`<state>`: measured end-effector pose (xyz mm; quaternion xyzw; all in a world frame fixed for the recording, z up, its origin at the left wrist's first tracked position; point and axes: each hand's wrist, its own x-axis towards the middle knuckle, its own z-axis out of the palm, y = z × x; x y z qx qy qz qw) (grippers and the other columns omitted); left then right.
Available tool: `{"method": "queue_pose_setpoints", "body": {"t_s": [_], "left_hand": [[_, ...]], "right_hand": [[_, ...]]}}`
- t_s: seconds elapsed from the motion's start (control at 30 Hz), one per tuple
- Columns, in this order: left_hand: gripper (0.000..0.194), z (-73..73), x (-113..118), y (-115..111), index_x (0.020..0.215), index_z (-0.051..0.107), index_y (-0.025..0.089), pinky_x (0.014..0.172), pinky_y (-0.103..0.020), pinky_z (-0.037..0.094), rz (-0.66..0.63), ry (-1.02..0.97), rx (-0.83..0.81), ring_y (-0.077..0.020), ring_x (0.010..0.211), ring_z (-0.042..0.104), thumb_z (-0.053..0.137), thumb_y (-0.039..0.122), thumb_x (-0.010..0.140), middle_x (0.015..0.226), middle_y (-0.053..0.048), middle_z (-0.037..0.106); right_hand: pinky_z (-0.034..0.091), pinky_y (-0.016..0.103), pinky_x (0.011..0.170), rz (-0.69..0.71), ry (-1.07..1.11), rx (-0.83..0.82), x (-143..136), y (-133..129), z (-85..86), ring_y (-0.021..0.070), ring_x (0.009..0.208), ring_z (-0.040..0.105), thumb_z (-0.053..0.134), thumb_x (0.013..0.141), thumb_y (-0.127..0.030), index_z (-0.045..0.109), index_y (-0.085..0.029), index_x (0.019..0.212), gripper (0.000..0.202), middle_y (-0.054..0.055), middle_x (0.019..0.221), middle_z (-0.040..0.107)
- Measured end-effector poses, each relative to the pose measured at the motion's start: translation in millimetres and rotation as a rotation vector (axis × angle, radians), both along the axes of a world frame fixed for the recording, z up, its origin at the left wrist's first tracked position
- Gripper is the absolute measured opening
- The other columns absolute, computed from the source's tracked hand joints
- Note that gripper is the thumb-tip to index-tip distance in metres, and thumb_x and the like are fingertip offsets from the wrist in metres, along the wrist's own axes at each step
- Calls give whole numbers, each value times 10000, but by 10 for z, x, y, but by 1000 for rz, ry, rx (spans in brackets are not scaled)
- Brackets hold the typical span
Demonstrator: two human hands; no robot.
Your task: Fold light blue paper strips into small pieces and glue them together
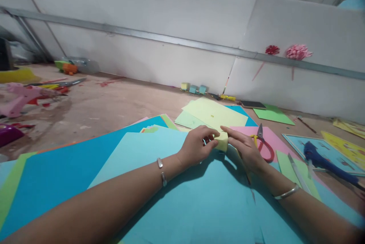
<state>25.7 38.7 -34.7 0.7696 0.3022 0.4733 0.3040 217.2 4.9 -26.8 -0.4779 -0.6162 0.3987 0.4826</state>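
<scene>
A small pale yellow folded paper piece is between my hands, above light blue sheets. My left hand has its fingers curled, with thumb and fingertips gripping the left side of the piece. On the other side, my right hand has its fingers stretched and pressed together against the piece's upper right edge. Red-handled scissors lie just right of my right hand. Pale yellow sheets lie beyond both hands.
Right of my arms are a craft knife and a blue glue gun. A pink glue gun rests at the far left. Small paper cubes stand along the white wall, and paper flowers hang at its rail.
</scene>
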Motion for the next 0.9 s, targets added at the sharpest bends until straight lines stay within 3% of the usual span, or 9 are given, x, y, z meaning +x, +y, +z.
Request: {"method": "queue_pose_setpoints", "body": {"t_s": [0.07, 0.13, 0.23, 0.33, 0.53, 0.73, 0.9], "left_hand": [[120, 4, 8, -9, 883, 685, 172, 617, -256, 464, 21, -10, 6, -142, 682, 565, 635, 127, 783, 728, -9, 600], [76, 12, 9, -11, 858, 671, 181, 617, -258, 467, 45, -20, 11, -144, 690, 565, 627, 148, 805, 734, -8, 597], [47, 19, 5, -5, 842, 662, 191, 626, -264, 473, 68, -24, 26, -144, 692, 568, 625, 170, 824, 750, -8, 603], [40, 20, 4, 0, 840, 663, 188, 632, -271, 475, 71, -23, 42, -148, 699, 571, 624, 181, 834, 760, -14, 609], [41, 27, 12, -18, 819, 656, 198, 620, -261, 477, 60, -30, 49, -141, 690, 566, 624, 192, 842, 743, -7, 598], [41, 18, 25, -24, 795, 643, 193, 664, -279, 508, 20, -41, 56, -163, 794, 564, 625, 174, 827, 840, -30, 564], [83, 19, 30, -29, 895, 624, 207, 799, -330, 544, -80, -92, -20, -195, 1000, 565, 579, 159, 844, 1019, -67, 569]], "right_hand": [[535, 392, 827, 24, -27, 79, -28, -22, -19, 220, 897, 680, 703, 796, -301, 542, -233, 1239, 476, 51, 964, 728], [541, 382, 820, 40, -53, 171, -60, -38, -45, 204, 873, 689, 707, 804, -304, 485, -252, 1168, 430, 59, 1025, 728], [542, 385, 854, 27, -74, 235, -90, -54, -76, 212, 967, 691, 677, 843, -325, 479, -255, 1065, 307, 115, 1264, 649], [547, 385, 868, 13, -90, 259, -95, -64, -92, 223, 1041, 680, 643, 877, -333, 503, -257, 1102, 275, 128, 1371, 573], [559, 364, 842, -8, -90, 274, -102, -71, -100, 211, 1004, 689, 621, 893, -350, 523, -250, 1043, 205, 113, 1330, 605], [545, 317, 701, -51, -105, 257, -126, -75, -53, 164, 793, 674, 619, 891, -351, 545, -226, 914, 147, 106, 1230, 665], [544, 366, 840, -55, -97, 258, -128, -74, -15, 217, 1013, 670, 576, 921, -385, 606, -237, 945, 153, 94, 1211, 676]]}}
